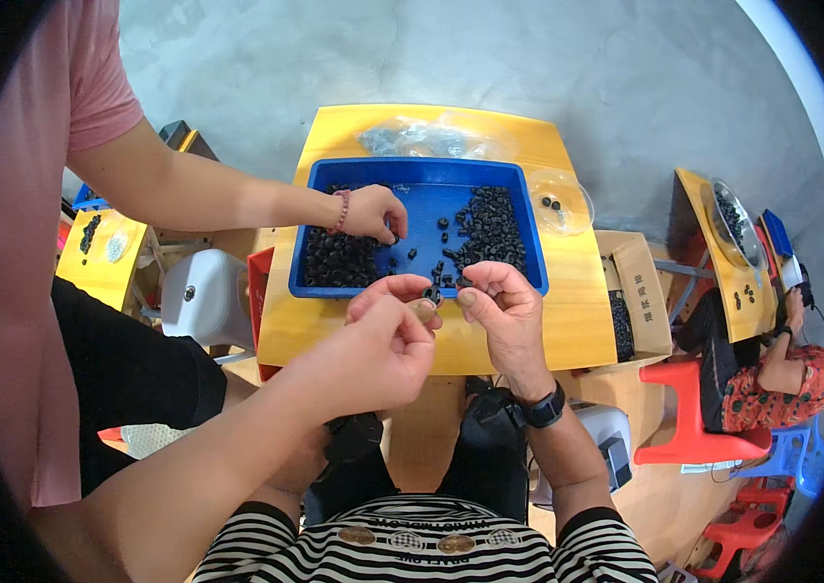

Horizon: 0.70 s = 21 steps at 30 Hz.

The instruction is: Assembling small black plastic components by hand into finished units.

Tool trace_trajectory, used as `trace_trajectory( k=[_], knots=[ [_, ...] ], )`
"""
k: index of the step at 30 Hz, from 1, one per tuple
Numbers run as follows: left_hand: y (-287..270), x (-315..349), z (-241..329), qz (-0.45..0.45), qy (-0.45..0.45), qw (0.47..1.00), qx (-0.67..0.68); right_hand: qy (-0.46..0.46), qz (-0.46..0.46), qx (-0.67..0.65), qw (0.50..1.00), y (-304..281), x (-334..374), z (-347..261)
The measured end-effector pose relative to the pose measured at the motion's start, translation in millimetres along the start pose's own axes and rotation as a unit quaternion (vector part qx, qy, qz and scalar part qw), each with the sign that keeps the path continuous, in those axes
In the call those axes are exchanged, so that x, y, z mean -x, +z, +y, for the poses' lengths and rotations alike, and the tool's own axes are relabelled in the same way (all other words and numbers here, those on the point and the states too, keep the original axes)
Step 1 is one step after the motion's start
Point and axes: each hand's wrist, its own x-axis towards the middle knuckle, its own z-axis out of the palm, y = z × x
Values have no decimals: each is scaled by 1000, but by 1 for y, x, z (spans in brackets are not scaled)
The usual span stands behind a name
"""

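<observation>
My left hand (385, 290) is closed over the front edge of the blue tray (412, 171). Its fingertips pinch a small black round part (432, 293). Much of this hand and its wrist is hidden behind a co-worker's forearm and closed hand (383, 355). Just to the right, my right hand (509, 316), with a dark watch on the wrist, has thumb and forefinger together on another small black part (464, 283). Inside the tray, black parts form a left heap (339, 260) and a right heap (495, 228), with a few scattered between.
A co-worker in pink stands close on my left, one braceleted hand (370, 214) reaching into the tray. On the yellow table (402, 335) lie clear plastic bags (436, 136) and a clear round dish (560, 202). A cardboard box (640, 291) of black parts stands at right. Another person sits farther right.
</observation>
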Motion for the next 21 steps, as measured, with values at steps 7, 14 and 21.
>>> trace_trajectory(
  k=[7, 14, 21],
  knots=[
    [-30, -34, 20, -100, 367, 746, -547, 20, 17, 21, 999, -6, 0, 6],
    [-12, -43, -19, 47, -34, 976, 208, 26, 39, 27, 999, -10, -3, 10],
    [-15, -60, -22, 96, -286, 688, 660, 43, 26, -53, 997, -11, -2, 10]
  ],
)
